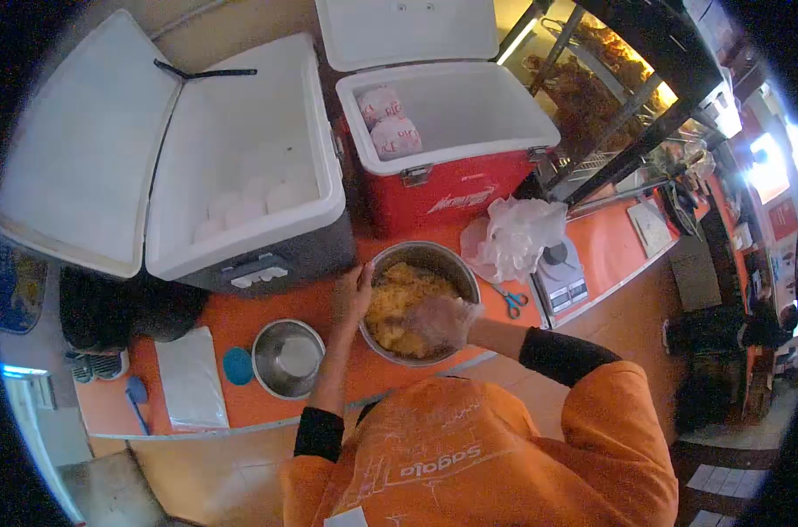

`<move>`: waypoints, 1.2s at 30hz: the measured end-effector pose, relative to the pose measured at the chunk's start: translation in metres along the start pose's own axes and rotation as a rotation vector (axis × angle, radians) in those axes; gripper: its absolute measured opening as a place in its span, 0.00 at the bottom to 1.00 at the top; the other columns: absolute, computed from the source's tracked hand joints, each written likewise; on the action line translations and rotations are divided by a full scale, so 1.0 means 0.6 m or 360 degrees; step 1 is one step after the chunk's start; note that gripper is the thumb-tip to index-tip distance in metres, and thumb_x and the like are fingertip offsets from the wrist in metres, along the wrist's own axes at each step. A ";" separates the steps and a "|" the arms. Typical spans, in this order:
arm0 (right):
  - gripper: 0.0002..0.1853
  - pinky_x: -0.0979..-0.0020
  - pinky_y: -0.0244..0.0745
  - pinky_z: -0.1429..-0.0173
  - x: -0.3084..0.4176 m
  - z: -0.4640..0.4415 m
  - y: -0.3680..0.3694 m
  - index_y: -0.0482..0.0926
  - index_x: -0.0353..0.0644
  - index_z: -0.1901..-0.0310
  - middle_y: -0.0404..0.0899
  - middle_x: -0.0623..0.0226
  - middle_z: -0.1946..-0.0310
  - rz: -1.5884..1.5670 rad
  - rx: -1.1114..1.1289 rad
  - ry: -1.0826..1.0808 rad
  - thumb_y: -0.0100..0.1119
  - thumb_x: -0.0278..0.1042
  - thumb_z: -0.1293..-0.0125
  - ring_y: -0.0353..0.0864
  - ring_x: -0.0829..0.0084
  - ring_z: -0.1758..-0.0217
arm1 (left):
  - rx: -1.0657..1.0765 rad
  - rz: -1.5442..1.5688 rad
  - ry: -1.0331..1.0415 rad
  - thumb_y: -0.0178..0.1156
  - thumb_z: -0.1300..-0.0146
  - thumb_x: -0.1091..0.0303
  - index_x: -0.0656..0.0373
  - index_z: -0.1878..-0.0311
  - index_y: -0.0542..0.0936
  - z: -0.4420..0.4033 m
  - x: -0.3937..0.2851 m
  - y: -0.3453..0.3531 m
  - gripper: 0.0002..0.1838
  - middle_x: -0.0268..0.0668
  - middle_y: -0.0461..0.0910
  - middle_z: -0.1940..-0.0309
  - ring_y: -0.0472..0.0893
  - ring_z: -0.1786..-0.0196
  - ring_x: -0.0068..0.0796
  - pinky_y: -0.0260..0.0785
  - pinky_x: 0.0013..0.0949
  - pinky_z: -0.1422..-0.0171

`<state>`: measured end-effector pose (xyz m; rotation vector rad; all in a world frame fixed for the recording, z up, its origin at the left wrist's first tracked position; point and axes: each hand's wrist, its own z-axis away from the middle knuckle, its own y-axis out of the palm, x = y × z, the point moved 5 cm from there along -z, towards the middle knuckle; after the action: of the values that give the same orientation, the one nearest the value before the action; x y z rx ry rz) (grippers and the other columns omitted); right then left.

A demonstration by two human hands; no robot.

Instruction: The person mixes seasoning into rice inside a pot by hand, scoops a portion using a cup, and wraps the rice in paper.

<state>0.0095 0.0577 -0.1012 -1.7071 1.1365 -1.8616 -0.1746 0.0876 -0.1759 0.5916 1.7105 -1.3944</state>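
Observation:
A steel mixing bowl (466, 269) holding yellow-orange rice (404, 303) stands on the orange counter in front of me. My left hand (357, 292) grips its left rim. Inside the bowl, my right hand (445, 323), in a clear plastic glove, touches the rice; motion blurs its fingers, and the rice partly hides them. A smaller steel bowl (290, 358) sits to the left, beside a round teal lid (237, 365). Right of the mixing bowl are a crumpled clear plastic bag (515, 235) and blue-handled scissors (515, 302).
Behind the bowl stand two open coolers, one dark grey (280, 259) and one red (469, 189), the latter with wrapped round bundles (395, 137). A kitchen scale (562, 290) is at right, below a lit glass cabinet (583, 79). White plastic sheets (191, 379) lie at left.

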 end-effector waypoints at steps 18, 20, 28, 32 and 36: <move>0.17 0.65 0.74 0.45 -0.121 -0.024 0.028 0.75 0.46 0.45 0.79 0.61 0.51 0.0586 0.0396 0.0508 0.50 0.37 0.35 0.80 0.64 0.52 | -0.0104 -0.0208 0.0043 0.44 0.30 0.43 0.61 0.57 0.82 0.005 -0.014 -0.006 0.29 0.53 0.81 0.64 0.80 0.59 0.56 0.70 0.50 0.54; 0.17 0.65 0.74 0.45 -0.141 -0.005 0.019 0.76 0.46 0.46 0.80 0.62 0.52 0.0547 0.0342 0.0410 0.51 0.38 0.35 0.80 0.64 0.51 | -0.0079 -0.0196 0.0084 0.44 0.31 0.42 0.62 0.56 0.82 0.015 -0.042 -0.023 0.30 0.53 0.81 0.63 0.80 0.58 0.55 0.71 0.49 0.52; 0.21 0.60 0.68 0.40 -0.048 -0.014 0.008 0.73 0.44 0.44 0.77 0.58 0.47 0.0632 0.0600 0.0640 0.47 0.46 0.33 0.75 0.59 0.44 | -0.0064 -0.0236 -0.0009 0.44 0.31 0.41 0.64 0.53 0.81 0.004 0.004 0.006 0.32 0.55 0.81 0.61 0.80 0.57 0.55 0.71 0.50 0.50; 0.22 0.61 0.68 0.40 -0.054 -0.030 0.025 0.73 0.44 0.44 0.77 0.58 0.47 0.0668 0.0696 0.0765 0.49 0.46 0.35 0.75 0.60 0.44 | -0.0006 -0.0184 -0.0039 0.44 0.31 0.41 0.64 0.51 0.81 0.003 0.014 0.012 0.32 0.58 0.80 0.62 0.80 0.56 0.57 0.70 0.51 0.50; 0.22 0.61 0.69 0.41 -0.085 -0.054 0.010 0.73 0.44 0.44 0.76 0.59 0.47 0.0712 0.0569 0.0750 0.51 0.46 0.36 0.74 0.61 0.44 | -0.0052 -0.0097 -0.0064 0.44 0.30 0.42 0.64 0.54 0.81 0.008 -0.014 0.002 0.31 0.58 0.80 0.63 0.79 0.57 0.58 0.70 0.52 0.51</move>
<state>-0.0125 0.1014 -0.1371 -0.7640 1.1393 -2.0535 -0.1673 0.0843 -0.1699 0.4937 1.7289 -1.4090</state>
